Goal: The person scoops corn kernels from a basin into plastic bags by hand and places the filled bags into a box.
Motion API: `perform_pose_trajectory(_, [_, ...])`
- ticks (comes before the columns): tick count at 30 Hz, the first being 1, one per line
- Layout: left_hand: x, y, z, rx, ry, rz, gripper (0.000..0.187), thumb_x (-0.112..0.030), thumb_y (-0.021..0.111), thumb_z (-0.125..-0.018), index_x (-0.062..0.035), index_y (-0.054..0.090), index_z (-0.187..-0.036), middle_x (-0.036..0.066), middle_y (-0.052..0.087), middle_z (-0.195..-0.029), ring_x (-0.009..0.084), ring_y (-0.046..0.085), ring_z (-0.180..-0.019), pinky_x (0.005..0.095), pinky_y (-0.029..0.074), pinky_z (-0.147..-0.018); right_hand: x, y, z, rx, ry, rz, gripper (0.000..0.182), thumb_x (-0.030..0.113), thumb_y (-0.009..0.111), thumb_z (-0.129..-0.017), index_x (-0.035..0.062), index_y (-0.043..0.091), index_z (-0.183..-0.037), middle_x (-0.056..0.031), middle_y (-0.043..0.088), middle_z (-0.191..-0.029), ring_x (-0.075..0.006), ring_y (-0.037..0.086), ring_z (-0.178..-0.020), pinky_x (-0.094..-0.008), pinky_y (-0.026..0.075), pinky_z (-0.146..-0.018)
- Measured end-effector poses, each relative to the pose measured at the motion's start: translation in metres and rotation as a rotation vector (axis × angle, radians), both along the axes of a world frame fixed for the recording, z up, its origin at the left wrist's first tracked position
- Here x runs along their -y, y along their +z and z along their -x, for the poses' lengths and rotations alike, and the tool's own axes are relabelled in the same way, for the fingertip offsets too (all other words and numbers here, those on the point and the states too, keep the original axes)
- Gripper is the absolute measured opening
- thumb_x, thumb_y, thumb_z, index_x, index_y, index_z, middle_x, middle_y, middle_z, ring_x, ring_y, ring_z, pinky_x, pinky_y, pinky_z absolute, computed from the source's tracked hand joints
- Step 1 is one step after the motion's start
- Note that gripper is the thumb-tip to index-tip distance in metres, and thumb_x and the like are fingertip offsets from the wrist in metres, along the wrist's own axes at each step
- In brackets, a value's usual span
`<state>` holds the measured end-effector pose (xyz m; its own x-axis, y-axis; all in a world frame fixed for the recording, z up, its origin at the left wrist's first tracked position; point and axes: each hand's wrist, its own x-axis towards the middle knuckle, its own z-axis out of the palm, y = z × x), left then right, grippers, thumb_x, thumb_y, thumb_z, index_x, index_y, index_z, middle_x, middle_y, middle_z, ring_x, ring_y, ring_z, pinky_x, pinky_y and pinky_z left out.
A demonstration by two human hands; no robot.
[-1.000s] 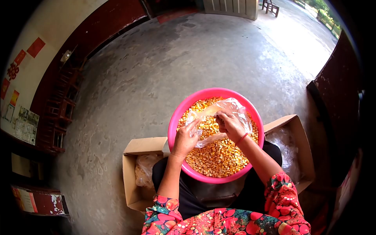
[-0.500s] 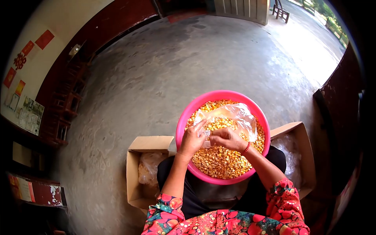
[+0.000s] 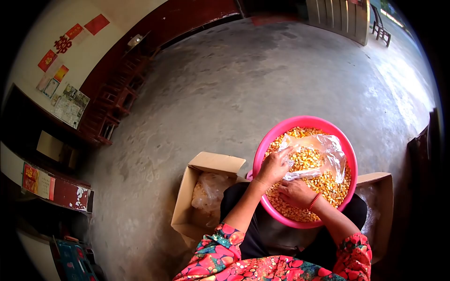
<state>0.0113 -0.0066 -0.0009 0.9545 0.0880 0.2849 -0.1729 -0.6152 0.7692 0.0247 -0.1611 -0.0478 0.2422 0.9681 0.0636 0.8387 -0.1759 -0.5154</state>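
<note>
A pink basin (image 3: 352, 154) full of yellow corn kernels (image 3: 335, 189) rests across my lap. On the kernels lies a clear plastic bag (image 3: 333, 152), its mouth spread towards me, with corn showing inside or through it. My left hand (image 3: 274, 166) pinches the bag's left edge between thumb and fingers. Just below the bag's near edge, my right hand (image 3: 298, 193), with a red beaded bracelet at the wrist, is down in the kernels. Its fingertips are partly hidden, so I cannot see whether they hold corn.
Left of my legs, an open cardboard box (image 3: 187, 199) holds a filled plastic bag (image 3: 209, 192). Another cardboard box (image 3: 385, 206) on the right contains clear plastic (image 3: 370, 206). Wooden chairs (image 3: 110, 105) line the left wall, and concrete floor (image 3: 211, 93) stretches ahead.
My right hand has dropped from the bag's mouth into the kernels below it. My left hand keeps its hold on the bag. The view has turned, shifting everything rightward.
</note>
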Motion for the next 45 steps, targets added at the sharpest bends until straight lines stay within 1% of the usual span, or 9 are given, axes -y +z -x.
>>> perform_pose_trajectory(9, [0.0,-0.009,0.0,-0.041,0.0,0.04,0.05,0.003,0.049,-0.069,-0.0041,0.057,-0.117,0.023,0.062,-0.092,0.0304,0.063,-0.074,0.0365,0.048,-0.071,0.001,0.006,0.001,0.005,-0.085,0.104,0.013,0.019,0.053,-0.082,0.0064,0.056,-0.08,-0.0138,0.057,-0.074,-0.0305,0.058,-0.065,-0.0427,0.046,-0.06])
perform_pose_trajectory(13, [0.0,0.0,0.001,-0.169,-0.011,0.034,0.051,0.003,0.046,-0.069,-0.0084,0.057,-0.118,0.024,0.061,-0.093,0.0347,0.061,-0.08,0.0397,0.048,-0.073,-0.006,-0.002,-0.005,0.048,-0.225,-0.333,0.013,0.016,0.056,-0.082,0.0028,0.058,-0.081,-0.0169,0.057,-0.069,-0.0297,0.057,-0.062,-0.0393,0.045,-0.057])
perform_pose_trajectory(15, [0.0,0.0,0.001,-0.132,-0.009,0.029,0.05,0.003,0.046,-0.069,-0.0078,0.058,-0.117,0.023,0.061,-0.091,0.0345,0.061,-0.081,0.0397,0.048,-0.074,-0.002,0.007,-0.007,-0.51,-0.33,-0.318,0.019,0.018,0.054,-0.087,0.0001,0.058,-0.08,-0.0161,0.055,-0.065,-0.0246,0.055,-0.058,-0.0361,0.044,-0.055])
perform_pose_trajectory(19, [0.001,0.005,0.001,-0.151,-0.031,-0.036,0.049,0.003,0.047,-0.07,-0.0072,0.058,-0.117,0.023,0.061,-0.091,0.0342,0.061,-0.083,0.0397,0.048,-0.075,0.009,0.035,-0.013,-1.442,-0.494,-0.079,0.029,0.028,0.044,-0.096,0.0091,0.05,-0.074,0.0051,0.039,-0.056,-0.005,0.036,-0.046,-0.0214,0.028,-0.04])
perform_pose_trajectory(27, [-0.003,-0.009,0.0,-0.125,0.003,-0.005,0.051,0.002,0.049,-0.07,-0.0096,0.057,-0.119,0.023,0.061,-0.094,0.0349,0.061,-0.076,0.0388,0.049,-0.069,0.02,0.042,-0.022,-1.589,-0.097,0.061,0.027,0.033,0.045,-0.095,0.0124,0.051,-0.078,0.0087,0.034,-0.053,-0.0022,0.029,-0.042,-0.019,0.021,-0.037])
perform_pose_trajectory(34, [-0.003,-0.002,0.004,-0.111,-0.016,-0.063,0.05,0.002,0.051,-0.07,-0.006,0.056,-0.12,0.019,0.064,-0.092,0.0254,0.062,-0.069,0.0332,0.048,-0.067,0.031,0.039,-0.063,-1.666,-0.627,-0.611,0.019,0.026,0.046,-0.094,0.0113,0.052,-0.083,0.0084,0.033,-0.055,-0.0021,0.025,-0.043,-0.0175,0.019,-0.037])
perform_pose_trajectory(37, [0.0,0.0,0.004,-0.165,-0.033,-0.014,0.05,0.003,0.05,-0.069,-0.0064,0.056,-0.118,0.023,0.061,-0.101,0.0362,0.059,-0.093,0.0394,0.047,-0.084,0.027,0.028,-0.07,-1.58,-0.806,-0.741,0.015,0.021,0.046,-0.092,0.0081,0.052,-0.086,0.0054,0.037,-0.063,-0.0033,0.03,-0.05,-0.0184,0.026,-0.043])
perform_pose_trajectory(41, [0.002,0.004,0.005,-0.193,-0.034,0.007,0.051,0.003,0.05,-0.069,-0.0056,0.055,-0.119,0.023,0.06,-0.102,0.0362,0.059,-0.094,0.0393,0.047,-0.085,0.01,0.014,-0.065,-1.567,-0.684,-0.901,0.017,0.019,0.048,-0.091,0.0038,0.055,-0.094,-0.0004,0.05,-0.074,-0.0068,0.047,-0.062,-0.0204,0.04,-0.056])
perform_pose_trajectory(45, [0.0,0.0,0.003,-0.122,-0.028,0.009,0.052,0.004,0.051,-0.069,-0.0029,0.053,-0.121,0.021,0.061,-0.106,0.0329,0.058,-0.101,0.0364,0.046,-0.088,0.002,0.015,-0.056,-1.581,-0.452,-0.929,0.025,0.018,0.045,-0.093,-0.0002,0.056,-0.107,-0.0106,0.059,-0.105,-0.0197,0.053,-0.106,-0.0304,0.04,-0.094])
